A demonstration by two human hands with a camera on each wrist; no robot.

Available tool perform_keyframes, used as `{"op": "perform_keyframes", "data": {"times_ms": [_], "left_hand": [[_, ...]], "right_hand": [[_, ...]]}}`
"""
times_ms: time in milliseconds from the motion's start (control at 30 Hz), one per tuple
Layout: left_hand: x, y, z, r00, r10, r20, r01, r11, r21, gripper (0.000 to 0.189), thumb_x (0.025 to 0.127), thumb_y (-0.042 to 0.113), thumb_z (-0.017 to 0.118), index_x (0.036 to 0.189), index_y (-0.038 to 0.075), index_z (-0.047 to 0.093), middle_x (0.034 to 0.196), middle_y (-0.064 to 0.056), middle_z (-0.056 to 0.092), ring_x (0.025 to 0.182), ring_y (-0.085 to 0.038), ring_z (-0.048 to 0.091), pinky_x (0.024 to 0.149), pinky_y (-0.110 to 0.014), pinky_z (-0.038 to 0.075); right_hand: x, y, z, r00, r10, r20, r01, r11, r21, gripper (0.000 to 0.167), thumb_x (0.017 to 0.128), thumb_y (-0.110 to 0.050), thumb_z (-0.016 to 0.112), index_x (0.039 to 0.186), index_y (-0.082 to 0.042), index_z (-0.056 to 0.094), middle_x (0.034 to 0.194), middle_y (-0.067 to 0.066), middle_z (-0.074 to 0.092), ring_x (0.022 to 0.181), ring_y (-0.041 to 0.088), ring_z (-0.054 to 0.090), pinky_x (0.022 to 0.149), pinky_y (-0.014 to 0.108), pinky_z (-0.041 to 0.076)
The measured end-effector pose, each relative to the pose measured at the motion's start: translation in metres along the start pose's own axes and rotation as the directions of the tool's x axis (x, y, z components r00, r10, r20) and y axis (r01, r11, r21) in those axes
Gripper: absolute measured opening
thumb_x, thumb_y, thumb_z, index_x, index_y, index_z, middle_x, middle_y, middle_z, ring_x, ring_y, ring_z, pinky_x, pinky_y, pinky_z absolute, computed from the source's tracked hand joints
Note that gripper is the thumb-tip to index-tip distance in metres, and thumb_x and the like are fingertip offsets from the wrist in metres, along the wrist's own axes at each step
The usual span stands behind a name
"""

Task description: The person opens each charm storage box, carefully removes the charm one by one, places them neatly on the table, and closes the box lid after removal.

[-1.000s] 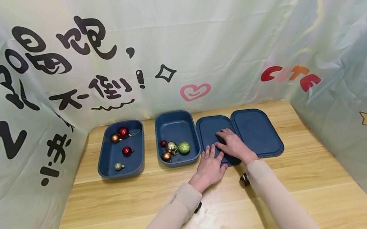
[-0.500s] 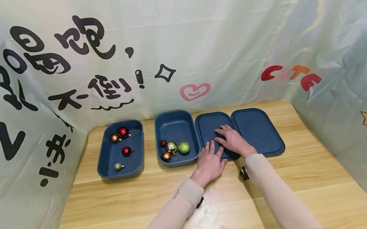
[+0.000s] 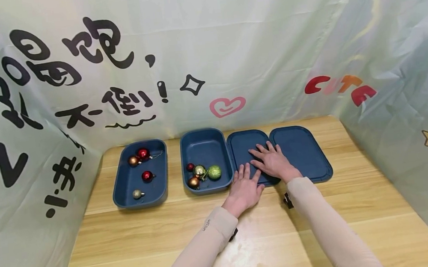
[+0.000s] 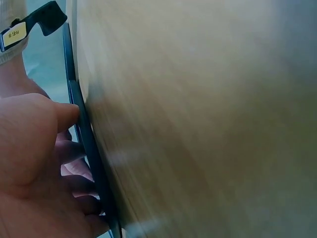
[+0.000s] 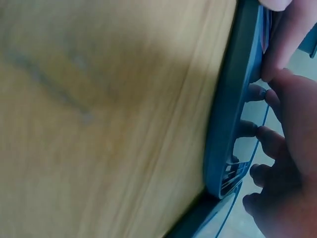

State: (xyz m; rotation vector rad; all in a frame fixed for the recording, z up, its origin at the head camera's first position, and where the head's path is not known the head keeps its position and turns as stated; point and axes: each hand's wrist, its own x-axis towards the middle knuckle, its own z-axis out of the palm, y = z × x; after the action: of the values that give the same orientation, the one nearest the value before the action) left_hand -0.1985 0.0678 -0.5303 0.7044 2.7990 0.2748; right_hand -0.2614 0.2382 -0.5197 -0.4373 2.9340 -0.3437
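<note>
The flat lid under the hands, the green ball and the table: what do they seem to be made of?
The lid looks like plastic, smooth and matte, with a neatly moulded rim. The green ball has a glittery, grainy coating; what lies beneath can't be told. The table looks like wood or wood-look laminate: pale grain, soft sheen.

The left grip (image 3: 244,192) and right grip (image 3: 275,162) rest on a blue lid (image 3: 244,147) (box (image 3: 204,147) of baubles (image 3: 214,172) alongside).

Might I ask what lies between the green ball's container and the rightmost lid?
The head view shows another lid, partly beneath the left hand and right hand.
</note>
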Motion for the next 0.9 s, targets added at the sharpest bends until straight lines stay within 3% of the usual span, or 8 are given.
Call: {"op": "perform_keyframes", "data": {"times_ms": [233, 500, 800, 900], "left_hand": [[0.001, 0.001, -0.001, 1.0, -0.008, 0.014, 0.009, 1.0, -0.002, 0.059, 0.113, 0.051, 0.038, 0.168, 0.033, 0.027, 0.178, -0.015, 0.014, 0.166, -0.032, 0.012, 0.133, -0.049, 0.02], [0.004, 0.0, -0.001, 1.0, -0.01, -0.004, 0.01, 1.0, -0.006, 0.058, 0.113, 0.049, 0.038, 0.168, 0.032, 0.028, 0.177, -0.015, 0.014, 0.165, -0.033, 0.012, 0.133, -0.049, 0.02], [0.005, 0.0, 0.0, 1.0, -0.007, -0.016, 0.007, 1.0, -0.017, 0.059, 0.113, 0.048, 0.039, 0.168, 0.031, 0.029, 0.177, -0.016, 0.015, 0.165, -0.034, 0.013, 0.133, -0.049, 0.02], [0.003, 0.001, 0.0, 0.999, 0.022, -0.042, -0.023, 1.0, -0.008, 0.059, 0.113, 0.045, 0.043, 0.167, 0.027, 0.032, 0.175, -0.021, 0.02, 0.164, -0.036, 0.019, 0.132, -0.049, 0.023]], "right_hand": [[-0.001, 0.005, 0.003, 0.999, 0.031, -0.013, -0.03, 0.998, 0.046, 0.06, 0.111, -0.047, 0.047, 0.164, -0.02, 0.041, 0.174, 0.019, 0.027, 0.16, 0.056, 0.007, 0.115, 0.088, 0.002], [0.002, 0.008, 0.005, 0.999, 0.009, -0.048, -0.006, 0.998, 0.07, 0.059, 0.112, -0.046, 0.046, 0.164, -0.019, 0.041, 0.173, 0.021, 0.026, 0.159, 0.057, 0.008, 0.114, 0.089, 0.005], [0.005, 0.009, 0.003, 1.0, 0.023, -0.008, -0.022, 0.996, 0.088, 0.059, 0.112, -0.046, 0.046, 0.165, -0.019, 0.04, 0.174, 0.02, 0.023, 0.16, 0.057, 0.005, 0.114, 0.089, 0.002], [0.005, 0.01, 0.002, 1.0, 0.028, -0.002, -0.028, 0.997, 0.077, 0.059, 0.112, -0.045, 0.046, 0.165, -0.019, 0.04, 0.174, 0.02, 0.023, 0.159, 0.058, 0.005, 0.114, 0.088, 0.004]]}}
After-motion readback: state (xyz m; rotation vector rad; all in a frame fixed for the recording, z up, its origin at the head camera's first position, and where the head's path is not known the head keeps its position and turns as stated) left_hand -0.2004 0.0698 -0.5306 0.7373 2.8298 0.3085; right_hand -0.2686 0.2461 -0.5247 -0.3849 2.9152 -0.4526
